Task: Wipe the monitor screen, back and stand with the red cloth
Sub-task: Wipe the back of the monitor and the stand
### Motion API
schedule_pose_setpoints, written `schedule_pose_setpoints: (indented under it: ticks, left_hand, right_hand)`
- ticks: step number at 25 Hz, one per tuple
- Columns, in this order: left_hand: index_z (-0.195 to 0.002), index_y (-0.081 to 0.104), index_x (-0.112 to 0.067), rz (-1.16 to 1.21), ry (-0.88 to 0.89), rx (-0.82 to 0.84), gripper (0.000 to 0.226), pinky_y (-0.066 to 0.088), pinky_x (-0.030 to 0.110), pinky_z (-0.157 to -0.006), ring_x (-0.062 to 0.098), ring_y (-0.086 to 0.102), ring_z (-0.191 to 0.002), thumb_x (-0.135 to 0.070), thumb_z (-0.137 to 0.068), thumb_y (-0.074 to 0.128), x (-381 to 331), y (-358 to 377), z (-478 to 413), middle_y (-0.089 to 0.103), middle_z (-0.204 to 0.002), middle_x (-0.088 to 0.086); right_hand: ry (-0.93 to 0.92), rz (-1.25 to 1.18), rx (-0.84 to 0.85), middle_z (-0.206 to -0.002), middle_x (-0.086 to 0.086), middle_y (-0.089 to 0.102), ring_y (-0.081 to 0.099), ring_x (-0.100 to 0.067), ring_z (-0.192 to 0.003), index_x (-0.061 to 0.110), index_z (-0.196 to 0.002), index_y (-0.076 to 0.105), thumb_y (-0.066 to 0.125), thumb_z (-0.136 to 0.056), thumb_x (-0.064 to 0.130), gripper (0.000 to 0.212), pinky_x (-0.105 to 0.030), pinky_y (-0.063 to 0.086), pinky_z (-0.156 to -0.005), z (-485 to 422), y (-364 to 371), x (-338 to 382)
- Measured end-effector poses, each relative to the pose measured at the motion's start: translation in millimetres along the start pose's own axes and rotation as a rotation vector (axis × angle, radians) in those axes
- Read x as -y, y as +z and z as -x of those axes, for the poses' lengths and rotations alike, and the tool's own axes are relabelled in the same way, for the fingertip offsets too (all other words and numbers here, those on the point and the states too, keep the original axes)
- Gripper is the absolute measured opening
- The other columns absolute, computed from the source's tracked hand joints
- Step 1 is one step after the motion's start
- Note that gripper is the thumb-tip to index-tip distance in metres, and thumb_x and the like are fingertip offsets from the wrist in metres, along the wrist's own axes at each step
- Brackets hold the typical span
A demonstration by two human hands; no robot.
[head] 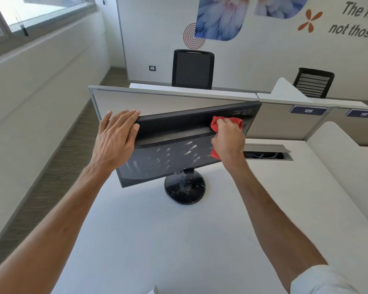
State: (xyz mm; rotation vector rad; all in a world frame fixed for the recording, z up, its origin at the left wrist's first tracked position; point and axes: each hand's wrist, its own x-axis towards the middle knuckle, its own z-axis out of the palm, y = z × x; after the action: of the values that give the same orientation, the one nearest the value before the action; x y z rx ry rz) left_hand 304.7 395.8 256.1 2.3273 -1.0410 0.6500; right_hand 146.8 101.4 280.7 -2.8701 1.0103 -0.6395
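A black monitor (174,145) stands on the white desk with its back toward me, dusty streaks and specks across the rear panel. Its round black stand (185,189) is speckled with dust. My left hand (117,136) grips the monitor's upper left edge, fingers over the top and thumb on the back. My right hand (228,141) presses the red cloth (218,124) against the back near the right side, below the brand logo. The screen faces away and is hidden.
A grey partition (168,98) runs right behind the monitor, with number plates 109 and 110 to the right. An open cable flap (268,152) sits in the white desk (157,240) at the right. Two black chairs stand beyond the partition.
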Motion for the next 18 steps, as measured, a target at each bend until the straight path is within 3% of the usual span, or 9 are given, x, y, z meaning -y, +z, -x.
schedule_pose_setpoints:
  ticks: [5, 10, 13, 15, 17, 18]
  left_hand:
    - [-0.166, 0.052, -0.019, 0.122, -0.099, -0.018, 0.052, 0.023, 0.048, -0.137, 0.021, 0.038, -0.164, -0.037, -0.121, 0.032, 22, -20, 28, 0.052, -0.170, -0.001]
    - [-0.166, 0.053, -0.015, 0.254, -0.116, -0.027, 0.052, 0.021, 0.034, -0.138, 0.018, 0.034, -0.165, -0.034, -0.122, 0.033, 21, -17, 30, 0.050, -0.172, -0.001]
    - [-0.163, 0.056, -0.014, 0.273, -0.081, -0.046, 0.049, 0.028, 0.045, -0.136, 0.020, 0.038, -0.164, -0.029, -0.122, 0.034, 27, -17, 32, 0.052, -0.170, 0.000]
    - [-0.164, 0.055, -0.015, 0.268, -0.059, -0.040, 0.049, 0.029, 0.046, -0.135, 0.021, 0.038, -0.164, -0.029, -0.122, 0.034, 29, -18, 33, 0.051, -0.170, -0.001]
    - [-0.165, 0.053, -0.017, 0.264, -0.047, -0.025, 0.049, 0.028, 0.042, -0.136, 0.019, 0.036, -0.164, -0.032, -0.123, 0.033, 28, -18, 31, 0.050, -0.172, -0.002]
    - [-0.166, 0.053, -0.018, 0.270, -0.047, -0.021, 0.049, 0.028, 0.042, -0.136, 0.018, 0.036, -0.164, -0.032, -0.123, 0.033, 28, -19, 31, 0.050, -0.172, -0.002]
  right_hand:
    - [-0.105, 0.035, -0.032, -0.119, -0.006, 0.076, 0.070, -0.028, -0.107, 0.014, -0.125, 0.072, 0.083, -0.090, 0.022, 0.038, -0.039, 0.060, -0.080, 15, -1, 62]
    - [-0.276, -0.052, -0.035, -0.116, 0.001, 0.074, 0.068, -0.024, -0.106, 0.018, -0.118, 0.074, 0.084, -0.082, 0.015, 0.038, -0.037, 0.060, -0.077, 48, 5, 107]
    - [-0.524, -0.186, -0.018, -0.123, 0.013, 0.073, 0.065, -0.015, -0.117, 0.027, -0.119, 0.076, 0.068, -0.085, 0.005, 0.041, -0.034, 0.061, -0.085, 67, 9, 118]
    - [-0.675, -0.363, 0.063, -0.123, 0.019, 0.074, 0.065, -0.009, -0.119, 0.033, -0.116, 0.079, 0.058, -0.084, 0.005, 0.047, -0.030, 0.058, -0.091, 76, 8, 114]
    - [-0.685, -0.494, 0.059, -0.120, 0.021, 0.076, 0.069, -0.006, -0.116, 0.035, -0.113, 0.081, 0.053, -0.084, 0.007, 0.049, -0.033, 0.059, -0.097, 78, 7, 98]
    - [-0.601, -0.535, -0.006, -0.121, 0.021, 0.076, 0.070, -0.005, -0.116, 0.035, -0.114, 0.082, 0.053, -0.084, 0.007, 0.050, -0.035, 0.059, -0.098, 74, 6, 88]
